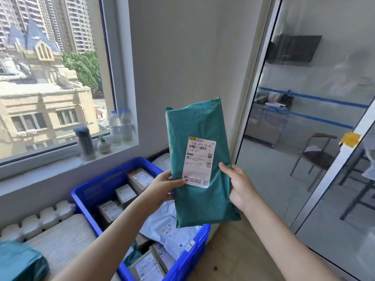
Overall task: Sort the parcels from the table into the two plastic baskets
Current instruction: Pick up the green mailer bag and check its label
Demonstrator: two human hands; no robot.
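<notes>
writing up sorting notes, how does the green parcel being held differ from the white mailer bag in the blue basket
The green parcel is teal and held upright in the air by both hands, left hand and right hand; the white mailer bag is pale and lies slumped in the blue basket on other parcels. The green one's label faces the camera in full; the white one shows only small printed marks. Both are soft plastic mailers.

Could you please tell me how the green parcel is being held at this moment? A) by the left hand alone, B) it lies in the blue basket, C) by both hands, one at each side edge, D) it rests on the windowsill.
C: the left hand and the right hand each grip a side edge of the green parcel, raised above the blue basket.
</notes>
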